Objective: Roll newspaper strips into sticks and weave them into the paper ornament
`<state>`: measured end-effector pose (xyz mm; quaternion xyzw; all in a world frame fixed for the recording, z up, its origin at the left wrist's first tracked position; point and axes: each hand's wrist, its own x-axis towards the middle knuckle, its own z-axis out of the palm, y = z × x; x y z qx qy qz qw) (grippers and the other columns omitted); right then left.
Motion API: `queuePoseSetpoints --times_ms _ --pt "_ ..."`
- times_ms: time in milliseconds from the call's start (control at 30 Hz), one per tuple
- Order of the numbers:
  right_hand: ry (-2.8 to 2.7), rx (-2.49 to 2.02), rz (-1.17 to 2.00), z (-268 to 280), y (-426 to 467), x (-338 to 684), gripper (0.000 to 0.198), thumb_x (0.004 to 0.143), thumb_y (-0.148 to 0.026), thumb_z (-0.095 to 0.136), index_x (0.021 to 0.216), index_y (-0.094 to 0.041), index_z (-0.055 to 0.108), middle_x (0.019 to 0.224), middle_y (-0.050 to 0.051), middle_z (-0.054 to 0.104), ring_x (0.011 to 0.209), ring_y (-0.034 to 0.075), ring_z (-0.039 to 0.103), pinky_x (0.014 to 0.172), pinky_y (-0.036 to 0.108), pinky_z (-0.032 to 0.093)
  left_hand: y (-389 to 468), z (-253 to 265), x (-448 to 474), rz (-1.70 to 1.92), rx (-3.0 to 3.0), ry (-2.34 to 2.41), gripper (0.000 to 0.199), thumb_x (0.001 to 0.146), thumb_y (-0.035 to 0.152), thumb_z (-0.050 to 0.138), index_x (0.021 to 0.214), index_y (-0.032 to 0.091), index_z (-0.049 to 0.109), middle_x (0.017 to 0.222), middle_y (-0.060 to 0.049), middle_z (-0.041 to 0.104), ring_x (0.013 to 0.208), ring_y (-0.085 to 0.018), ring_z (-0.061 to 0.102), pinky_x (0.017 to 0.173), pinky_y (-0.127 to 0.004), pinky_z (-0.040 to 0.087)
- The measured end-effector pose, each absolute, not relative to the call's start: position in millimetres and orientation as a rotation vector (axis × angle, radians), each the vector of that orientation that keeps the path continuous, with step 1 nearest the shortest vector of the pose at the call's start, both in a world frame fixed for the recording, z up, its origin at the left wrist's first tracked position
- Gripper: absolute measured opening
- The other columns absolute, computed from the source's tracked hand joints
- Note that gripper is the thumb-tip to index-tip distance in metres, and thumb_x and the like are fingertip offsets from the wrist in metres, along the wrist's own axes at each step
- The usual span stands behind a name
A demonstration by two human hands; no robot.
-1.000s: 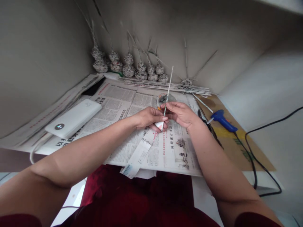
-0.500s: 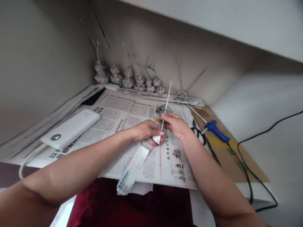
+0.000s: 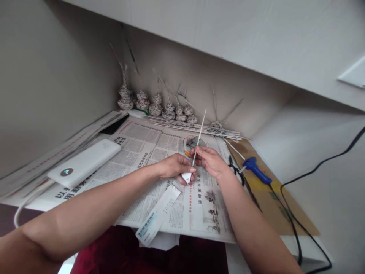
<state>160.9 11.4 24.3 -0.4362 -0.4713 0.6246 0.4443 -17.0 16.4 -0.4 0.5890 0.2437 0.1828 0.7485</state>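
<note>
Between my hands a thin rolled paper stick (image 3: 201, 129) stands at a slant, its tip pointing up and away from me. My left hand (image 3: 177, 166) is closed round the lower end, where a white flap of unrolled paper (image 3: 186, 177) shows. Thumb and fingers of my right hand (image 3: 210, 160) pinch the stick higher up. Just below my left hand, a stack of cut paper strips (image 3: 159, 216) with printing lies across the table's front edge. Behind my right hand sits a greyish round object (image 3: 196, 142), partly covered; its kind is unclear.
Newspaper (image 3: 137, 152) covers the table. Several woven paper gourds (image 3: 156, 105) line the back wall, with long paper sticks (image 3: 196, 127) before them. A white power bank (image 3: 85, 161) lies left. Right are scissors (image 3: 236, 167) and a blue glue gun (image 3: 256, 169) with black cord on cardboard (image 3: 288, 215).
The camera view has shifted, so the table appears slightly lower. Both hands keep their hold on the paper stick, and the white flap at its lower end looks slightly turned.
</note>
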Motion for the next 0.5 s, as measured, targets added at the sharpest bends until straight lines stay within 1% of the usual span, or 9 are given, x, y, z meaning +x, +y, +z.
queuePoseSetpoints --times_ms 67,167,233,300,367,433,500 --pt "-1.208 -1.081 1.579 25.9 10.7 161.0 0.027 0.066 -0.04 0.075 0.079 -0.016 0.07 0.082 0.004 0.067 0.074 0.014 0.06 0.065 0.027 0.048 16.5 -0.3 -17.3 0.413 1.284 0.529 0.037 0.068 0.046 0.071 0.083 0.012 0.067 0.079 -0.009 0.068 0.074 -0.019 0.066 0.064 -0.032 0.055" --pt "-1.156 -1.152 1.53 25.5 11.0 160.1 0.025 0.062 -0.037 0.079 0.071 -0.016 0.068 0.073 0.002 0.066 0.068 0.012 0.059 0.062 0.025 0.047 16.2 -0.7 -17.3 0.388 1.291 0.538 0.037 0.068 0.045 0.071 0.082 0.012 0.067 0.079 -0.009 0.068 0.072 -0.018 0.066 0.062 -0.031 0.055" --pt "-1.118 -1.169 1.498 24.0 11.7 160.0 0.024 0.062 -0.036 0.079 0.069 -0.017 0.067 0.07 0.001 0.065 0.066 0.011 0.059 0.06 0.024 0.046 16.2 -0.5 -17.4 0.381 1.292 0.56 0.036 0.068 0.044 0.072 0.083 0.011 0.067 0.079 -0.01 0.068 0.069 -0.017 0.065 0.061 -0.03 0.055" --pt "-1.151 -1.133 1.519 22.7 11.9 161.0 0.024 0.065 -0.038 0.076 0.074 -0.017 0.069 0.076 0.002 0.067 0.07 0.012 0.06 0.061 0.025 0.048 16.4 0.4 -17.7 0.408 1.285 0.58 0.036 0.068 0.043 0.072 0.084 0.011 0.067 0.08 -0.009 0.068 0.068 -0.017 0.066 0.06 -0.03 0.055" --pt "-1.237 -1.083 1.582 22.1 11.4 162.6 0.027 0.069 -0.039 0.073 0.085 -0.017 0.071 0.084 0.005 0.067 0.073 0.014 0.061 0.063 0.027 0.051 16.6 1.8 -18.3 0.432 1.274 0.58 0.035 0.07 0.042 0.071 0.085 0.012 0.067 0.079 -0.009 0.069 0.069 -0.018 0.067 0.06 -0.03 0.055" --pt "-1.312 -1.06 1.639 22.1 10.5 163.8 0.03 0.072 -0.04 0.071 0.092 -0.017 0.07 0.085 0.005 0.067 0.068 0.014 0.061 0.058 0.027 0.051 16.5 3.1 -18.6 0.435 1.259 0.572 0.033 0.071 0.041 0.07 0.085 0.012 0.066 0.078 -0.009 0.069 0.071 -0.019 0.067 0.06 -0.03 0.055" --pt "-1.346 -1.061 1.661 22.7 9.6 164.0 0.031 0.074 -0.042 0.068 0.094 -0.018 0.069 0.082 0.005 0.067 0.062 0.013 0.059 0.053 0.026 0.05 15.8 4.1 -18.4 0.439 1.237 0.572 0.03 0.072 0.039 0.07 0.085 0.012 0.065 0.077 -0.009 0.068 0.072 -0.019 0.068 0.059 -0.03 0.055"
